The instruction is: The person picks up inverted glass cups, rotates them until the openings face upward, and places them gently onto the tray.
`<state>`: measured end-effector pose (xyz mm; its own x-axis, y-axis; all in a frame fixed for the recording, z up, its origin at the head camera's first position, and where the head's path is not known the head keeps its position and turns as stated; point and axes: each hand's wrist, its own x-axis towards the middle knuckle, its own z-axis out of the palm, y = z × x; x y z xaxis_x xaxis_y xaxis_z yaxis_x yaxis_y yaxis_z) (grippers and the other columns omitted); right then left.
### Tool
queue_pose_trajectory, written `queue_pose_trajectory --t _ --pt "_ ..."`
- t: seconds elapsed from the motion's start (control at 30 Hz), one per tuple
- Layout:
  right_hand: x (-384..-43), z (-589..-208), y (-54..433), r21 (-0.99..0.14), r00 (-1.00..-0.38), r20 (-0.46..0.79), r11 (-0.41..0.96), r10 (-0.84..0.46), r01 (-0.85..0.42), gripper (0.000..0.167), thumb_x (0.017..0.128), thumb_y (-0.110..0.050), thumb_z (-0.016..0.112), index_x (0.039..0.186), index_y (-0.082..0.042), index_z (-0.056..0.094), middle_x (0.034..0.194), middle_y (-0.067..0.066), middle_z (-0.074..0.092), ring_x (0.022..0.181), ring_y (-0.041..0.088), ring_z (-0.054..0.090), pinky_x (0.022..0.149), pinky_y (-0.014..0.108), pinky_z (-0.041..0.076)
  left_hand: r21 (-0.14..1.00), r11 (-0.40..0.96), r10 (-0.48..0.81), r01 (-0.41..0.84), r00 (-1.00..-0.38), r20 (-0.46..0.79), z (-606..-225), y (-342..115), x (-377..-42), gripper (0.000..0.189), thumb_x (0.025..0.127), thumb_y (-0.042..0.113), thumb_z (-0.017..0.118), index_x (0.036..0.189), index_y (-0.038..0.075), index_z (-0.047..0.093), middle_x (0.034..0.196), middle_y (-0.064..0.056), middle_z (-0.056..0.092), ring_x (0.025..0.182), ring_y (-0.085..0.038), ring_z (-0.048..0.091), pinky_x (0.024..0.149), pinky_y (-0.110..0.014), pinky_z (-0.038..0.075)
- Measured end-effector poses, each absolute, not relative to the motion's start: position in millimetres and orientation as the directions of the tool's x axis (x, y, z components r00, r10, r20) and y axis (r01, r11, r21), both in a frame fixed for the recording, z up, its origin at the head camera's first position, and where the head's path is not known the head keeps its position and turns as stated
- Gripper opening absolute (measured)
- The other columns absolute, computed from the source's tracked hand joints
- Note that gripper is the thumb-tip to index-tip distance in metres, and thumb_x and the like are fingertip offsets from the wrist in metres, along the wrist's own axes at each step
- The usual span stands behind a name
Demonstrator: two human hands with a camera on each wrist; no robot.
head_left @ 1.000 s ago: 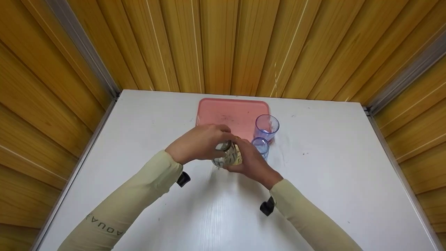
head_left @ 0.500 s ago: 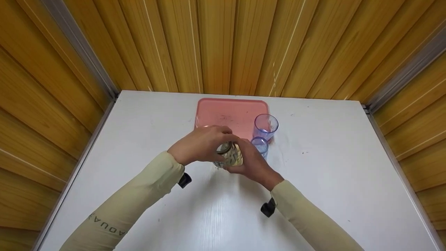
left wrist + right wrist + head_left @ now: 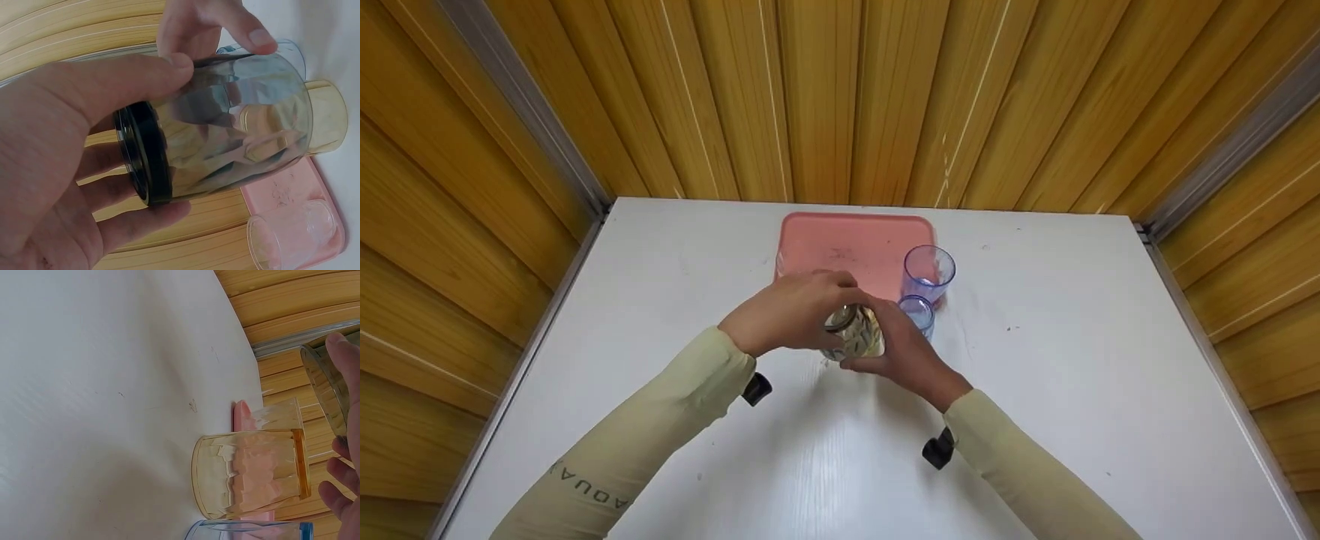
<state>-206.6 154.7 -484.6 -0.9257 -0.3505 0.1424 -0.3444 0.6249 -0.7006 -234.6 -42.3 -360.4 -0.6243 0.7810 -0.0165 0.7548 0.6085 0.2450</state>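
Observation:
Both hands hold a smoky-grey faceted tumbler [image 3: 225, 124] with a black rim, raised above the table. My left hand [image 3: 799, 309] grips it at the rim end, thumb along the side and fingers around the black band, as the left wrist view shows. Around the base end lies my right hand [image 3: 906, 352], its thumb on the near side. Standing just beyond is a yellow tumbler [image 3: 253, 472] with an orange rim, mostly hidden in the head view. Right of it stands a blue tumbler [image 3: 917, 315], close to the right hand.
A pink tray [image 3: 851, 236] lies at the back of the white table [image 3: 1057, 360]. A larger bluish-purple tumbler [image 3: 928, 277] stands at its right front corner. A clear tumbler [image 3: 289, 236] stands at its left side. Wood-patterned walls [image 3: 825, 97] enclose the table on three sides.
Both hands keep their hold on the grey tumbler, which has barely moved. The head view has shifted slightly, so the tray and standing tumblers appear a little farther left.

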Motion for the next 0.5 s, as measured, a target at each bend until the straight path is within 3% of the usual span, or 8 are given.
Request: queue_pose_trajectory --t 0.5 --pt "-206.1 -483.4 151.8 -0.746 -0.945 0.100 0.605 -0.313 -0.279 0.094 0.070 -0.034 0.087 0.145 -0.036 0.030 0.137 -0.011 0.046 0.123 0.011 0.046 0.106 0.039 0.046 0.267 0.590 0.788 0.762 -0.615 0.013 -357.1 -47.4 -234.3 0.057 0.072 0.027 0.086 0.125 0.019 0.064 0.122 -0.001 0.064 0.107 -0.016 0.063 0.094 -0.033 0.054"
